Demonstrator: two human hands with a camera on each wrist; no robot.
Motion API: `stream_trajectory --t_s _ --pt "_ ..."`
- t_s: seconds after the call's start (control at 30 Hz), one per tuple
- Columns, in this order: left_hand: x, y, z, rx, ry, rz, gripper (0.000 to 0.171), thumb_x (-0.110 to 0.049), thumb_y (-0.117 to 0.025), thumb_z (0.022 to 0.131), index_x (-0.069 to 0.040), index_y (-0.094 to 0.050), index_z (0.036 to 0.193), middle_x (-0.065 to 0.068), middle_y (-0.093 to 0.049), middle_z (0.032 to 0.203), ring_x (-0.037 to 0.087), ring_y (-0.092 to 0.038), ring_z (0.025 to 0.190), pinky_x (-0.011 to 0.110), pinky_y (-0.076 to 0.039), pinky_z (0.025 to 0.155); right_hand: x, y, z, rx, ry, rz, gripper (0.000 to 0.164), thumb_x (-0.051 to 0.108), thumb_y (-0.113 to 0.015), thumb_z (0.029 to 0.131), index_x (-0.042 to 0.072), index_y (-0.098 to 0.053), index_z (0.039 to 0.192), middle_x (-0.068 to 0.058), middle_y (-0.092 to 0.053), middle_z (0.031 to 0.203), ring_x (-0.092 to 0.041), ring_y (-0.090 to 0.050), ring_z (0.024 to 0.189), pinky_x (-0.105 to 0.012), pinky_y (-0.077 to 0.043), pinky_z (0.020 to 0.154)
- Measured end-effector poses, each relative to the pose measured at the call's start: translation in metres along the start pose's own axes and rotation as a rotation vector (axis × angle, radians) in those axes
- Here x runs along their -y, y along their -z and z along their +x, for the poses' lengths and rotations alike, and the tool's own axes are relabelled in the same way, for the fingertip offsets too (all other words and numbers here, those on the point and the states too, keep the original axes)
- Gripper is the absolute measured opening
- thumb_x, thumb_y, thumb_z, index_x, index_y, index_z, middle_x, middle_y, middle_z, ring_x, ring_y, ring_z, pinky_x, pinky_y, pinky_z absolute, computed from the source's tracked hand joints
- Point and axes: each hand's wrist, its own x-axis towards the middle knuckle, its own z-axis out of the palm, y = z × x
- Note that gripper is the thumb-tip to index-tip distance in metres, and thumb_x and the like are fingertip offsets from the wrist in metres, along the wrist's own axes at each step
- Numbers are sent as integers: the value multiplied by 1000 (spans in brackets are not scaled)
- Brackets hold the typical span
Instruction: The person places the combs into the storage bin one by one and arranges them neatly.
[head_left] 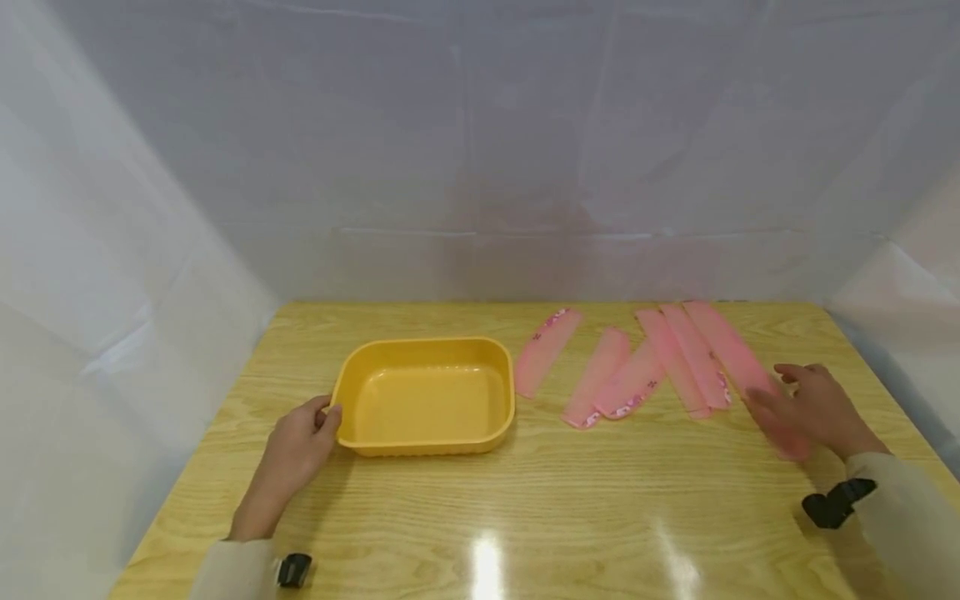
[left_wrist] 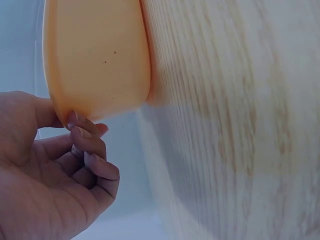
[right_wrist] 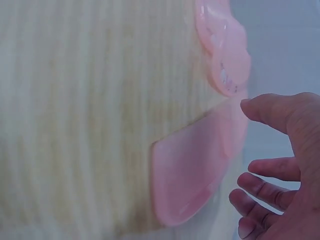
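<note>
Yellow tub [head_left: 431, 407], at the left hand's [head_left: 296, 442] grip: plastic by look, smooth, soft gloss on its floor. Pink strips [head_left: 551, 354], off to the right of the grip: translucent, plastic-looking, smooth, sheen along edges in the right wrist view. Tabletop [head_left: 450, 508], below the grip: wood-grained, glossy, bright glare patches. Sheet [head_left: 375, 125], beyond the grip: plastic-like, creased, faint sheen. Left sleeve [head_left: 236, 571], behind the grip: matt cloth.

Head camera's looking forward, down over the table [head_left: 420, 517]; close in, left wrist's sharing the tub [left_wrist: 100, 60], upper left, right wrist's sharing pink strips [right_wrist: 190, 170], centre-right.
</note>
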Motion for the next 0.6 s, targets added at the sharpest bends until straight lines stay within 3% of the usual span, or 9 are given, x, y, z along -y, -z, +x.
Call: stream_trajectory --t_s 0.2,0.6 --pt "1 -2 3 0 13 2 47 -23 -46 109 14 -50 136 7 -57 78 19 -50 59 31 -42 54 8 6 14 26 -34 40 76 39 -58 102 -26 -40 135 -50 -38 129 -56 -55 102 -63 -48 79" --pt "1 -3 5 -25 26 2 42 -17 -50 106 15 -53 133 6 -53 68 18 -46 54 29 -38 47 11 1 38 -9 -38 26 77 43 -60 101 -26 -46 132 -48 -47 127 -58 -54 107 -66 -47 83"
